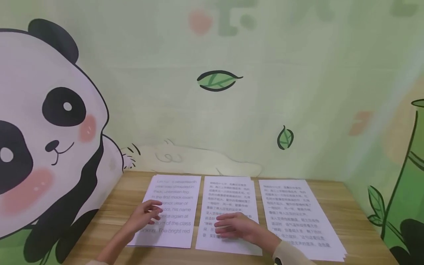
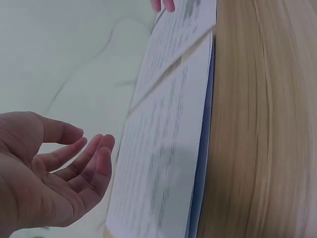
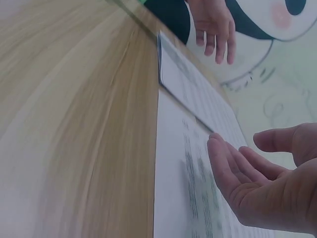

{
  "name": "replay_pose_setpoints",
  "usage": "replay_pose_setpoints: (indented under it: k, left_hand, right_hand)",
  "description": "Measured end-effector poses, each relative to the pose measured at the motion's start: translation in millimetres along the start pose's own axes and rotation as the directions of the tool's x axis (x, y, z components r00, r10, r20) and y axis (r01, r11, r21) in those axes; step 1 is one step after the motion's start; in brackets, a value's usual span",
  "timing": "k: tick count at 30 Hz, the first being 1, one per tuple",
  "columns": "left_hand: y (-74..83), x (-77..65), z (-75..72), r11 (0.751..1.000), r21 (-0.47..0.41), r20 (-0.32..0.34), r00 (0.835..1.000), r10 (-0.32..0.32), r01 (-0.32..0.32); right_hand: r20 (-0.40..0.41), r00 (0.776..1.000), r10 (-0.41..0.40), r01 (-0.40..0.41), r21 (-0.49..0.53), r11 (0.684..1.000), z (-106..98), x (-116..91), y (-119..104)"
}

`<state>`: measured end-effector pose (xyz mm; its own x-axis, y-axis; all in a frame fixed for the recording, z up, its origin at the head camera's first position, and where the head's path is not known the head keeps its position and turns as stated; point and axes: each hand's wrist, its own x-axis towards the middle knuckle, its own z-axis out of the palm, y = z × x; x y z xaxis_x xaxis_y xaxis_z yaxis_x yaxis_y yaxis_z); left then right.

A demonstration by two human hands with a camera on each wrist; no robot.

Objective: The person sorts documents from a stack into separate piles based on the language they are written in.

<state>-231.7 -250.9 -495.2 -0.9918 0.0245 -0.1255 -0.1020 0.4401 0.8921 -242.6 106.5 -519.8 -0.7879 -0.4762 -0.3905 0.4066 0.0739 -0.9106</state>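
My left hand (image 1: 144, 217) hovers over a stack of paper sheets (image 1: 175, 206) printed with large English text. Its fingers are loosely bent with nothing between them, as the left wrist view of the hand (image 2: 64, 173) shows. Over the lower part of the middle stack of sheets (image 1: 228, 195), printed with Chinese characters, is my right hand (image 1: 238, 226). In the right wrist view that hand (image 3: 267, 178) has relaxed, slightly bent fingers and thumb apart, holding nothing. A third stack of printed sheets (image 1: 294, 217) lies to the right, its lower edges slightly fanned.
The papers lie side by side on a wooden table (image 1: 357, 217), with narrow gaps between stacks. Behind the table's far edge stands a pale green backdrop (image 1: 159, 110) with a painted panda (image 1: 39, 92) at left, leaves, and a green bamboo stem (image 1: 404, 176) at right.
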Motion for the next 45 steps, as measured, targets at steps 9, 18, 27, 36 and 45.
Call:
replay_pose_setpoints:
  k: [9, 18, 27, 36, 45]
  left_hand:
    - [16.4, 7.0, 43.3, 1.000, -0.028, 0.192, 0.981, 0.010, -0.005]
    - [16.7, 19.4, 84.6, 0.999, -0.041, 0.253, 0.967, -0.013, 0.025]
    - [26.4, 15.8, 100.2, 0.997, -0.027, 0.262, 0.963, -0.058, 0.068]
    - [26.4, 14.8, 107.7, 0.996, -0.052, 0.279, 0.958, -0.060, 0.077]
    - [25.6, 18.3, 114.7, 0.989, -0.068, 0.286, 0.952, -0.108, 0.133]
  right_hand:
    - [-0.081, 0.997, 0.009, -0.014, -0.061, 0.998, -49, -27, -6]
    - [-0.244, 0.969, 0.032, -0.063, -0.120, 0.991, -74, -36, -11]
    - [-0.311, 0.949, 0.048, -0.088, -0.114, 0.990, -82, -39, -8]
    - [-0.325, 0.945, 0.032, -0.082, -0.141, 0.987, -86, -46, -9]
    - [-0.350, 0.935, 0.056, -0.100, -0.110, 0.989, -88, -47, -5]
